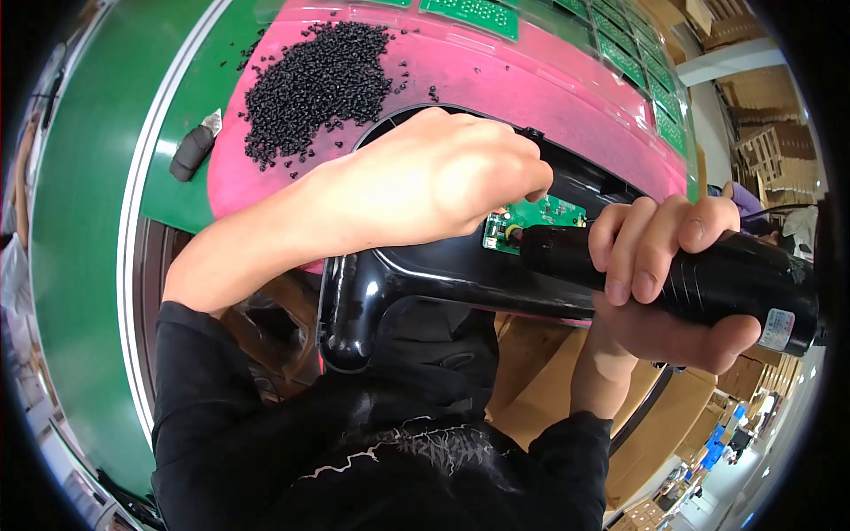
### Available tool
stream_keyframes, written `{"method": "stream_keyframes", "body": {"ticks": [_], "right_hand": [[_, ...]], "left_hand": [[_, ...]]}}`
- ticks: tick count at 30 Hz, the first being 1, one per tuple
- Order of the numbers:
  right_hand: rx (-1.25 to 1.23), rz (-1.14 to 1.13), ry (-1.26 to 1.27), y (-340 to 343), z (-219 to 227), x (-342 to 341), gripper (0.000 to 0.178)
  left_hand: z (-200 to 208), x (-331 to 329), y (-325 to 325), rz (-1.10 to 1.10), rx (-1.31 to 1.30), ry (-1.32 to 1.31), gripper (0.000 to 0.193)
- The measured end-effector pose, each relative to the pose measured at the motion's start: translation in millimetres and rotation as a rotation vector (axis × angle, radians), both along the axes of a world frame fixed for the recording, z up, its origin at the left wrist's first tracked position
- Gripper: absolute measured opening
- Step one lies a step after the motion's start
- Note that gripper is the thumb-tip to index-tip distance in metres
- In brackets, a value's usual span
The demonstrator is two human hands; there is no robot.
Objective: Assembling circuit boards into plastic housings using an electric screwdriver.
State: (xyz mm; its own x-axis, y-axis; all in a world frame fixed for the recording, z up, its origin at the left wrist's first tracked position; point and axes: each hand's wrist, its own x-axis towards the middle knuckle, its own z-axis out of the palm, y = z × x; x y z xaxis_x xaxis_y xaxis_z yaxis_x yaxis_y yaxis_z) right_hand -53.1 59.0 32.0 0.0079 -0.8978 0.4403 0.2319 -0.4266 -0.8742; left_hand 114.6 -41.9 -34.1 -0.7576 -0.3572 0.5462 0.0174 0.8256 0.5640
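Note:
A glossy black plastic housing (pixel 425 279) lies in front of me, partly over the near edge of a pink mat (pixel 505 75). Inside it sits a green circuit board (pixel 551 212) with small parts and wires. My right hand (pixel 651 243) is wrapped round a black electric screwdriver (pixel 753 279), whose front end points left over the board's near edge. My left hand (pixel 474 173) is closed above the housing, beside the board, its fingers curled downward. The fingertips, and anything in them, are hidden. The screwdriver's bit cannot be made out.
Beyond my left forearm, a heap of small black screws (pixel 319 84) spreads over the mat. Clear trays of green circuit boards (pixel 469 13) line the far and right sides. A dark grey lump (pixel 190 155) with a silvery end lies on the green tabletop (pixel 84 221). Cardboard (pixel 655 442) is at lower right.

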Motion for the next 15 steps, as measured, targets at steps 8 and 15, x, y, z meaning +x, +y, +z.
{"method": "stream_keyframes", "body": {"ticks": [8,15], "right_hand": [[0.023,0.136,0.022,-13,-4,14,0.067],[0.056,0.154,-0.033,-8,-2,23,0.076]], "left_hand": [[0,1,1,0.032,0.019,-0.014,0.016],[10,3,-4,0.118,-0.066,0.093,0.021]]}}
